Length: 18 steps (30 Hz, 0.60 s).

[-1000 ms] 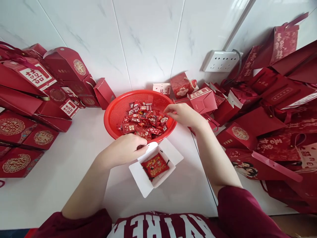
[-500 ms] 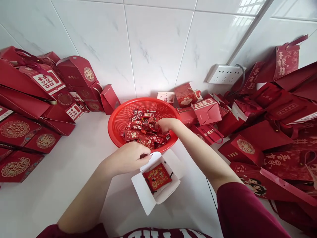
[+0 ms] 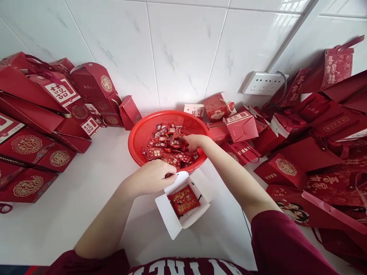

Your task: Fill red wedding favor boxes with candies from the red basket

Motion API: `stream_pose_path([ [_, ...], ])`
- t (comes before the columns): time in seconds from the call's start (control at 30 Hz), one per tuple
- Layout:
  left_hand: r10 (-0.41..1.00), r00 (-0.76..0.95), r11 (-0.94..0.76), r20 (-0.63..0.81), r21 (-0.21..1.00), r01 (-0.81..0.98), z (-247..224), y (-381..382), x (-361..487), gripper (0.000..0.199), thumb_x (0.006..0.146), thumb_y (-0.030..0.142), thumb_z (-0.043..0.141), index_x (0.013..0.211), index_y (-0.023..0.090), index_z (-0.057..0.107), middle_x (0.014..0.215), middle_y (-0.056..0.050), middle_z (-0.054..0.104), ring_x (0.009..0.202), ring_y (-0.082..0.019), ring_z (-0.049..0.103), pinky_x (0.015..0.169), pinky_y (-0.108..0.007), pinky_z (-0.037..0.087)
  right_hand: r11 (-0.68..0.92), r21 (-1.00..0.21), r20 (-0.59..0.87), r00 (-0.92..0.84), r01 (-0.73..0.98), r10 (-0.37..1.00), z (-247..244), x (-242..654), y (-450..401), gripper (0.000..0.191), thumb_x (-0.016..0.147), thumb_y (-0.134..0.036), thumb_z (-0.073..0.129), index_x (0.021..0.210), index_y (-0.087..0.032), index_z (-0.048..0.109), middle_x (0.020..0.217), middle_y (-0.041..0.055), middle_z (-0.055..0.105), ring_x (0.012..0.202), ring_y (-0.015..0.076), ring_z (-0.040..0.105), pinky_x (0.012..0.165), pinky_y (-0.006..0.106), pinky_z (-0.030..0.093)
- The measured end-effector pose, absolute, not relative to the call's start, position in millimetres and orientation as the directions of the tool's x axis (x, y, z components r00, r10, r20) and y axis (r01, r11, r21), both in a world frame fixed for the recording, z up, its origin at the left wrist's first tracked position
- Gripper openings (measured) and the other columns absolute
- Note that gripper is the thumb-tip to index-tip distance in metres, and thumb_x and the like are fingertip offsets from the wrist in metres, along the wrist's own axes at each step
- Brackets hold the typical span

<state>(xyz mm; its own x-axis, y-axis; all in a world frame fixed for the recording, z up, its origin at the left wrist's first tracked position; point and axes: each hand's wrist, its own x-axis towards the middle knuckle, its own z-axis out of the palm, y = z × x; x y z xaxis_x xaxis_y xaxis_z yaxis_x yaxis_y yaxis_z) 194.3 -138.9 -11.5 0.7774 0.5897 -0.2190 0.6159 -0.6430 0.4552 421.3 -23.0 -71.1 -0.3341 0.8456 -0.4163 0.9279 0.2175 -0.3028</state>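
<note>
A red perforated basket stands against the tiled wall with many small red packets and wrapped candies inside. My right hand reaches over its right side, fingers curled down among the packets; what they hold, if anything, is hidden. In front of the basket is an open white box with a red printed packet lying in it. My left hand pinches the box's raised flap at the upper left, thumb and fingers closed on it.
Red gift boxes are stacked at the left. More red boxes and bags crowd the right side. A white power strip with a grey cable is on the wall. Smaller boxes stand behind the basket.
The view has shifted slightly, so things appear a little to the right and higher. My right hand stays in the basket, and some candies near its fingers have shifted. My left hand still holds the flap.
</note>
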Motion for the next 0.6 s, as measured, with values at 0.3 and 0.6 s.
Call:
stream_pose_path([
  [0.3, 0.6, 0.767, -0.619, -0.226, 0.475, 0.625, -12, -138, 193, 0.036, 0.093, 0.032, 0.043, 0.063, 0.017, 0.031, 0.055, 0.003, 0.036, 0.051, -0.01, 0.032, 0.051, -0.03, 0.018, 0.159, -0.753, -0.248, -0.499, 0.639, 0.83, -53, 448, -53, 0.03, 0.092, -0.017, 0.049, 0.119, -0.015, 0.061, 0.111, 0.0066, 0.069, 0.083, 0.0138, 0.071, 0.074, 0.025, 0.06],
  [0.6, 0.6, 0.765, -0.602, -0.234, 0.498, 0.624, -13, -136, 195, 0.035, 0.092, 0.033, 0.045, 0.062, 0.018, 0.035, 0.055, 0.003, 0.041, 0.05, -0.01, 0.033, 0.05, -0.03, 0.019, 0.193, -0.981, 0.139, -0.572, 0.034, 0.808, -25, 444, -132, 0.016, 0.095, -0.022, 0.059, 0.109, -0.016, 0.064, 0.091, 0.0021, 0.067, 0.079, 0.0103, 0.066, 0.074, 0.025, 0.058],
])
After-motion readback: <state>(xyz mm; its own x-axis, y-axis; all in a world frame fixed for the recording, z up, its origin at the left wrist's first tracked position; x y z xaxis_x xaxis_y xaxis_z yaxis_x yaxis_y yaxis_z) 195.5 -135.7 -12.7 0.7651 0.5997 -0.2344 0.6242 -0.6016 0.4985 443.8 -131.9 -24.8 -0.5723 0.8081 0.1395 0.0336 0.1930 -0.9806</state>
